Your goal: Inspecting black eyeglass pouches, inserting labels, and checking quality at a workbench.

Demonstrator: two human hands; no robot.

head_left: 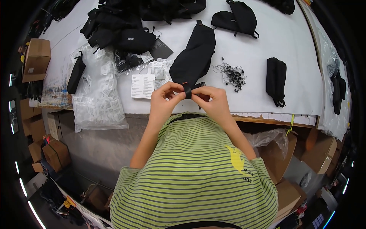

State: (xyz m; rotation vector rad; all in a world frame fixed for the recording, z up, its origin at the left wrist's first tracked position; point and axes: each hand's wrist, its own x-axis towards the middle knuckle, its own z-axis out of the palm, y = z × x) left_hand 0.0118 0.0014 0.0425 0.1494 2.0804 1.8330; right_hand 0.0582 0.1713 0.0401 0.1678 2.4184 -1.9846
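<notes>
A black fabric bag (195, 51) lies on the white table, its narrow end close to me. At that end a short black strap loop (187, 91) sticks out toward me. My left hand (167, 95) pinches the loop from the left side, thumb against forefinger. From the right, my right hand (212, 97) pinches it too, the fingertips of both hands almost meeting. A small dark card (200, 84) shows partly behind my right fingers. Right of the bag lies a tangle of black tag strings (233, 75). White printed labels (143, 86) lie by my left hand.
A heap of black bags (114, 28) fills the far left. A clear plastic bag of labels (100, 103) hangs over the front edge. More black bags lie at the far right (238, 19) and right (275, 81). Cardboard boxes (280, 152) stand below the table.
</notes>
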